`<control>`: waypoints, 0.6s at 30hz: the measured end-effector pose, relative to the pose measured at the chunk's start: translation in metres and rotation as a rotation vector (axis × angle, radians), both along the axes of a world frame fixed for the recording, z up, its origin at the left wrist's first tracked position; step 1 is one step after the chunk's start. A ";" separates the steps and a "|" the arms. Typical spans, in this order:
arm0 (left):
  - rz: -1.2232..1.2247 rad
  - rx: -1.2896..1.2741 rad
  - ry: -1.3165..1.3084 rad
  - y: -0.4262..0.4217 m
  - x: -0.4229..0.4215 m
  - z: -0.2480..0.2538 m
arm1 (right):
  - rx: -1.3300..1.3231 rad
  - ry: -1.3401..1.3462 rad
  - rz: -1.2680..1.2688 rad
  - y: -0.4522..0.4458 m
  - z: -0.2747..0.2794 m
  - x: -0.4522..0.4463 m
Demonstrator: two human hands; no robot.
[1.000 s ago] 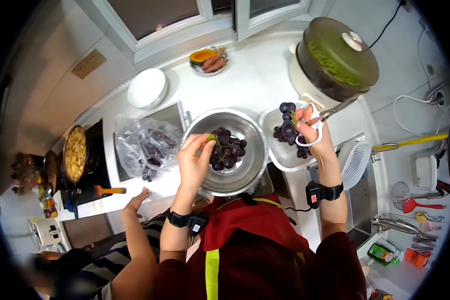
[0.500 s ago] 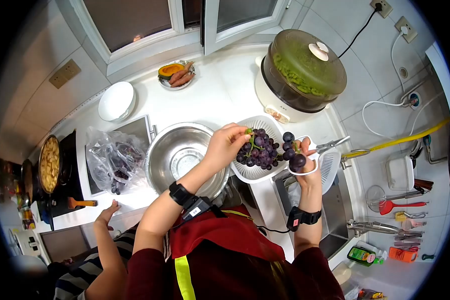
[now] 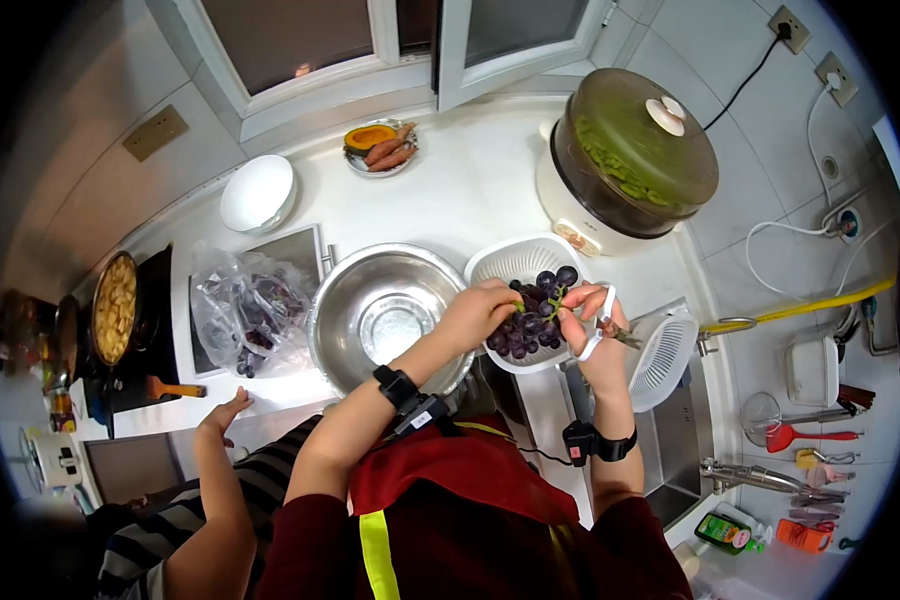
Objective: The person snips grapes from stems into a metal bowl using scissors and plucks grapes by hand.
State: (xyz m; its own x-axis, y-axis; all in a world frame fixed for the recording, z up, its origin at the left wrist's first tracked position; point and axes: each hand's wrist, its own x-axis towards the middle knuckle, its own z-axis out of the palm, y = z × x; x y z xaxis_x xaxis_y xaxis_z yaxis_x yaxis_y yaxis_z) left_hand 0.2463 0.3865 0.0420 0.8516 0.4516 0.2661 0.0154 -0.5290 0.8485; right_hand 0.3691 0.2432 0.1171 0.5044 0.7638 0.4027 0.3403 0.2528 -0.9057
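Note:
My left hand (image 3: 478,318) pinches the green stem of a bunch of dark grapes (image 3: 523,334), which hangs over a white slotted basket (image 3: 487,262). My right hand (image 3: 598,345) has its fingers in the white handles of scissors (image 3: 610,325). Between its thumb and finger is the green stem of a smaller cluster of large grapes (image 3: 566,276), also over the basket. The two clusters overlap. A steel bowl (image 3: 392,318) stands left of the basket with its bottom bare.
A plastic bag of grapes (image 3: 250,310) lies at left, near a white bowl (image 3: 258,194). A steamer (image 3: 630,150), a plate of pumpkin and sweet potatoes (image 3: 380,150), a pan (image 3: 117,308), a sink (image 3: 670,430) and another person's hand (image 3: 227,412) surround the area.
My left hand has carried its grape bunch from above the steel bowl to the basket. My right hand has brought its small cluster left and in, beside that bunch. The view has shifted.

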 end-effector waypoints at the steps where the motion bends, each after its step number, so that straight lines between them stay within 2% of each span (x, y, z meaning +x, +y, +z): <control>1: 0.000 -0.004 -0.008 -0.001 0.000 0.000 | -0.017 -0.042 -0.003 0.004 0.003 -0.005; 4: -0.007 -0.005 -0.006 -0.003 0.000 0.002 | 0.007 -0.013 0.041 0.015 -0.004 -0.013; 10: 0.060 0.019 0.001 0.003 -0.026 -0.006 | -0.034 -0.024 -0.036 0.033 -0.019 -0.032; 12: 0.288 -0.103 -0.053 0.008 -0.057 0.002 | -0.024 -0.059 -0.050 0.040 -0.025 -0.042; 13: 0.295 -0.102 -0.040 0.013 -0.072 0.006 | -0.054 -0.084 -0.054 0.043 -0.028 -0.049; 15: 0.479 -0.418 0.002 0.017 -0.102 0.012 | -0.078 -0.151 -0.012 0.050 -0.035 -0.065; 16: 0.496 -0.419 0.012 0.017 -0.111 0.014 | -0.082 -0.193 0.024 0.055 -0.036 -0.074; 18: 0.369 -0.553 -0.015 0.016 -0.129 0.018 | -0.030 -0.309 0.060 0.066 -0.042 -0.091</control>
State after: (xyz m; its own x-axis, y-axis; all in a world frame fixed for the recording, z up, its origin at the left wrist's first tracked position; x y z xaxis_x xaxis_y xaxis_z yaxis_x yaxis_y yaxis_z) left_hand 0.1174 0.4021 0.0600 0.6131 0.7861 -0.0780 0.0978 0.0224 0.9950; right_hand 0.2779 0.3094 0.0749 0.3154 0.8021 0.5071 0.5860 0.2557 -0.7689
